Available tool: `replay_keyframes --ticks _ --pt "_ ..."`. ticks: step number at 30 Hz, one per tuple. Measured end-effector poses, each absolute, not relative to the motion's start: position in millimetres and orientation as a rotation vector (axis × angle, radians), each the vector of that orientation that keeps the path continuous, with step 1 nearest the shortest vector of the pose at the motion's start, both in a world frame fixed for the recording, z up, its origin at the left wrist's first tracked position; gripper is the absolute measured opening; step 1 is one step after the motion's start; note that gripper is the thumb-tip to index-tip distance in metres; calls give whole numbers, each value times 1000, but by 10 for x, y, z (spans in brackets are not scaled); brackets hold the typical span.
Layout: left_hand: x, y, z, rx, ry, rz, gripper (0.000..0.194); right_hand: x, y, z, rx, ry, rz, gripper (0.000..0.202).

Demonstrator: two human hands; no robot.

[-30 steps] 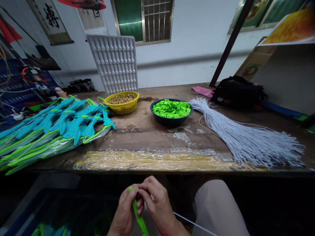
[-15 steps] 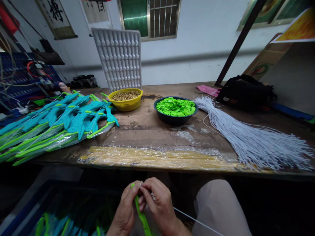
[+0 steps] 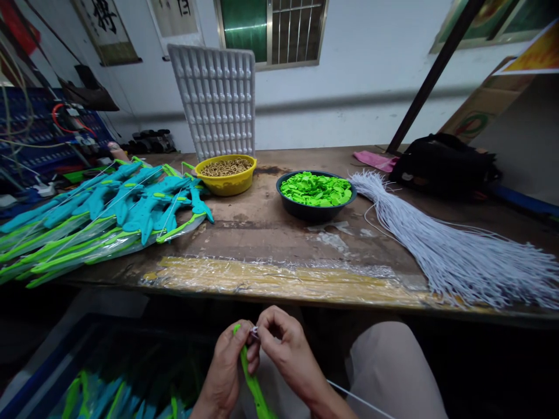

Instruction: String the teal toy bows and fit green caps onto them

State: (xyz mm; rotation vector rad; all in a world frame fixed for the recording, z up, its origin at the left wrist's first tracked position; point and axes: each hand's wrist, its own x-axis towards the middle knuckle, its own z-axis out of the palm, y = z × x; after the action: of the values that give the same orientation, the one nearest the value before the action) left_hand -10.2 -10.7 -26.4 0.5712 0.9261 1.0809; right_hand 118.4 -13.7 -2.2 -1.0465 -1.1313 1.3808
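Note:
Near the bottom centre, my left hand (image 3: 223,364) is closed round the upper end of a bright green plastic strip (image 3: 253,387). My right hand (image 3: 283,349) pinches a white cord (image 3: 254,331) that is looped by the tip of the strip, right beside my left thumb. A length of the same cord runs out from under my right wrist towards the lower right. Both hands are over my lap, in front of the table's edge. The exact shape of the loop is too small to tell.
On the table (image 3: 257,233) are turquoise and green toy bows (image 3: 144,209), a yellow bowl (image 3: 229,183) of rings, a dark bowl (image 3: 314,211) of green pieces and a white cord bundle (image 3: 441,244). A blue crate (image 3: 48,369) with similar parts stands lower left.
My right hand has moved slightly up and right, and more of the white loop shows between the hands. The view has shifted a little.

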Motion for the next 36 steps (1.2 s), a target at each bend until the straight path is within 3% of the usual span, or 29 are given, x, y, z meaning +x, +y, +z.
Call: replay_keyframes --ticks 16,28,33,36 --pt "-114 -107 -277 646 908 1045 46 1262 -164 23 -1056 -1141 1226 23" --pt "-103 -103 -257 643 900 1050 49 1308 -167 -19 -1082 -1156 1211 29" --pt "-104 -96 -224 646 934 1075 45 1247 -203 -44 -1133 -1269 1111 10" --pt "-100 -100 -218 653 951 1085 44 1211 -226 -33 -1169 -1377 1024 10"
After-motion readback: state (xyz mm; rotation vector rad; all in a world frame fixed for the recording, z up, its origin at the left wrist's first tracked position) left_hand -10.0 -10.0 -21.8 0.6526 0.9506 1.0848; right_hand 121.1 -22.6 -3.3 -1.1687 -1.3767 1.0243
